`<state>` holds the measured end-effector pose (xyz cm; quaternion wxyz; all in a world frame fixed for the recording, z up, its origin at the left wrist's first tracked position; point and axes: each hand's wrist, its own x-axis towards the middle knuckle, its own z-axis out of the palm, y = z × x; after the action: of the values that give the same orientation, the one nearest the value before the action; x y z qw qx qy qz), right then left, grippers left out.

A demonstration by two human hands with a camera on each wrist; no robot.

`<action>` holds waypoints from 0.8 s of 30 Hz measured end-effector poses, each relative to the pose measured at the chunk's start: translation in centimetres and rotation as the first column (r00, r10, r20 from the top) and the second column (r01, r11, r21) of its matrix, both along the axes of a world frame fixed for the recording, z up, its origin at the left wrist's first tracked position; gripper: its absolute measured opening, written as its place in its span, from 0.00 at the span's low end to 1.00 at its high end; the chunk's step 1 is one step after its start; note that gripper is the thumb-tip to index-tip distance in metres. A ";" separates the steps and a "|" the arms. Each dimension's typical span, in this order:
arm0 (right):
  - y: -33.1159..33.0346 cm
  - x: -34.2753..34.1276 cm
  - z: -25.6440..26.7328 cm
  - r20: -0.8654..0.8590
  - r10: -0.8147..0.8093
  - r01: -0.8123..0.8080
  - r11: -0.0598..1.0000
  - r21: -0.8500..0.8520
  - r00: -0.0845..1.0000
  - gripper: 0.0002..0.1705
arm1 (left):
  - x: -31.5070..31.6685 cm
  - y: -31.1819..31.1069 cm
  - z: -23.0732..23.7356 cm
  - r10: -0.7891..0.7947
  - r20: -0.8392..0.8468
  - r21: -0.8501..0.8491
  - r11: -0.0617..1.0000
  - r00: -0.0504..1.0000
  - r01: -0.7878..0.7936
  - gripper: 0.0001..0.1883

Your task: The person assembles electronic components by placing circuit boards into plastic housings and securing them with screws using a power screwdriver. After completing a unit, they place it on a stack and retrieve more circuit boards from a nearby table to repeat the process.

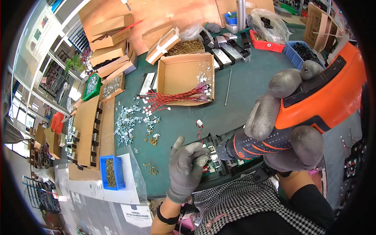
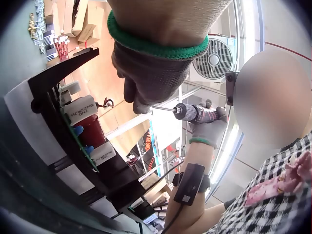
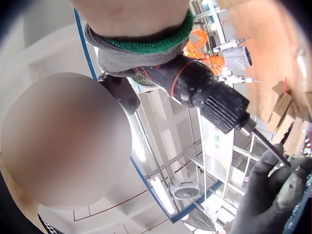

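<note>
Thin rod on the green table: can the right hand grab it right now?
Probably not: the right hand is gripping the drill, though nothing seems to cover the thin rod itself.

Right hand (image 1: 269, 112) grips, left hand (image 1: 183, 168) has bent fingers.

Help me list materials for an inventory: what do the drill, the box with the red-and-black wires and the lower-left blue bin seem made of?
Drill: probably plastic, with a smooth orange and dotted black casing.
Box: likely cardboard, matt brown with folded walls.
Blue bin: perhaps moulded plastic, evenly coloured, slightly glossy.
</note>
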<state>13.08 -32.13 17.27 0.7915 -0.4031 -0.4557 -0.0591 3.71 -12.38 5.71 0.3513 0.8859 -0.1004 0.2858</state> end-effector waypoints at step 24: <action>0.2 -0.8 -0.2 -0.214 -0.011 0.025 0.998 0.062 0.977 0.43 | 0.4 -1.6 0.0 0.007 -0.090 -0.152 0.988 0.996 -0.021 0.18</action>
<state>12.33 -31.91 17.11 0.8477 -0.3856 -0.3624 -0.0374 4.14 -14.02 5.73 0.4203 0.8690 -0.0561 0.2551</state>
